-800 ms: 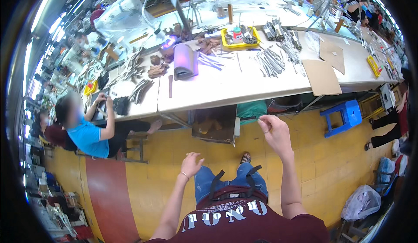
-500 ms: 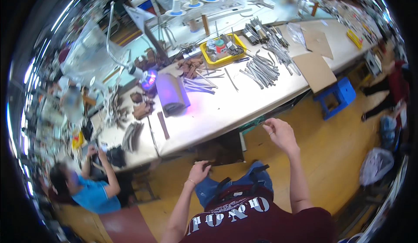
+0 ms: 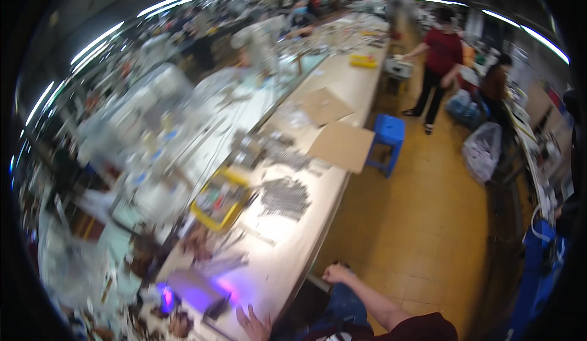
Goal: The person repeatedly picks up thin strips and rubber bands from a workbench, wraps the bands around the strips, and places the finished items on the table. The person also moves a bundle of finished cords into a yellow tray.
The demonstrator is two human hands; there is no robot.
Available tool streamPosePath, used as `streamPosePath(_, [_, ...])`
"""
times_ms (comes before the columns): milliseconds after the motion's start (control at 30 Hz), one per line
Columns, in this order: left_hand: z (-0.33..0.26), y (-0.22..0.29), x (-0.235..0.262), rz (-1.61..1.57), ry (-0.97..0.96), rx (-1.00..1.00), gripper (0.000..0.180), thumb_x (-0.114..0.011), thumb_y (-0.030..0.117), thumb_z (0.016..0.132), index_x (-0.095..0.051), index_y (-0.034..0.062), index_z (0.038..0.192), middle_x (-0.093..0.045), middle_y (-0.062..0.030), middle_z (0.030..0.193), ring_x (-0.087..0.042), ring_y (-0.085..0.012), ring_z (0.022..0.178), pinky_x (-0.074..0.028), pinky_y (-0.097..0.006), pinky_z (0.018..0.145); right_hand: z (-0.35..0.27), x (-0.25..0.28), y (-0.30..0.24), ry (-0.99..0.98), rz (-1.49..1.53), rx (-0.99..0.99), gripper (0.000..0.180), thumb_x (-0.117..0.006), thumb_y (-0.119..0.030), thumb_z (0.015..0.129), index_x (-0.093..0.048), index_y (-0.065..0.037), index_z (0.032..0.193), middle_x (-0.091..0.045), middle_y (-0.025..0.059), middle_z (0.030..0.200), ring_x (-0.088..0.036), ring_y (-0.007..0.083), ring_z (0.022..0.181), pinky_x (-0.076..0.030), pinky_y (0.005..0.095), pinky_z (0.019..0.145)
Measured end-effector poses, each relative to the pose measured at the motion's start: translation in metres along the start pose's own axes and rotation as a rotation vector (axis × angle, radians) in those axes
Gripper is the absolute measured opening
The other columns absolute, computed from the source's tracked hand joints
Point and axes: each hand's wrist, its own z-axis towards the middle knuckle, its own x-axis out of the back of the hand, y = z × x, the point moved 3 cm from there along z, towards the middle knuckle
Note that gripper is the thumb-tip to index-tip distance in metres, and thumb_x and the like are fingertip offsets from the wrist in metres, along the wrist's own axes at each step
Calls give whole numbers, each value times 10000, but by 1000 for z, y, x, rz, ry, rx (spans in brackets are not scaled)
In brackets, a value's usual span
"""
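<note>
My left hand (image 3: 254, 324) is at the near edge of the white worktable (image 3: 282, 285), fingers spread and nothing in them. It is close to a rolled sheet (image 3: 199, 292) lit purple by a small lamp (image 3: 166, 297). My right hand (image 3: 338, 272) is off the table's edge, above my lap, its fingers curled in; no object shows in it. Farther along the table lies a bunch of grey braided strips (image 3: 285, 198). Beside them stands a yellow tray (image 3: 214, 222) with small items inside. Motion blurs much of the near table.
Brown cardboard sheets (image 3: 342, 145) lie farther up the table, one overhanging its edge. A blue stool (image 3: 387, 138) stands against the table. In the aisle, a person in a dark red shirt (image 3: 444, 54) stands near a clear plastic bag (image 3: 483, 151). Another yellow tray (image 3: 363, 61) is farther off.
My view has swung right and up, along the table and aisle. My left hand has come to the table edge with fingers spread. My right hand has lowered, fingers curled.
</note>
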Motion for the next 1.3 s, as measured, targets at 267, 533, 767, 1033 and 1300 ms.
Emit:
streamPosePath(267, [32,-2,-51,189,-150,88,655,-673,290,822,-448,71,1397,-272,-312,1490,-249,-494,1385,-213,-588,1115,44,31,41,414,487,-140,286,-659,-366,859,-719,-148,1035,-726,129,973,-693,324,921,-548,449,809])
streamPosePath(533, [28,-21,-68,223,-171,113,685,-646,382,837,-431,104,1425,-286,-276,1504,-248,-476,1396,-201,-592,1124,29,140,-30,1109,888,197,146,-694,-177,898,-700,-32,917,-677,117,758,-645,181,636,-504,297,592])
streamPosePath(767, [12,-46,-84,235,-149,105,714,-622,462,851,-417,133,1450,-298,-245,1517,-247,-461,1405,-191,-596,1132,74,74,-135,536,844,686,210,-646,-254,937,-700,-52,949,-685,112,822,-657,250,669,-522,335,623])
streamPosePath(1033, [-27,-101,-125,291,-138,95,751,-595,554,866,-400,165,1478,-312,-210,1531,-246,-443,1416,-179,-600,1140,80,44,-140,526,570,740,201,-648,-277,934,-702,-86,908,-657,52,797,-623,206,629,-507,323,597])
streamPosePath(1300, [-33,-100,-127,214,-127,181,704,-552,534,921,-412,127,1477,-399,-194,1496,-266,-423,1413,-177,-570,1158,75,49,-141,452,571,735,255,-590,-302,964,-671,-63,925,-657,75,852,-649,268,727,-519,370,658])
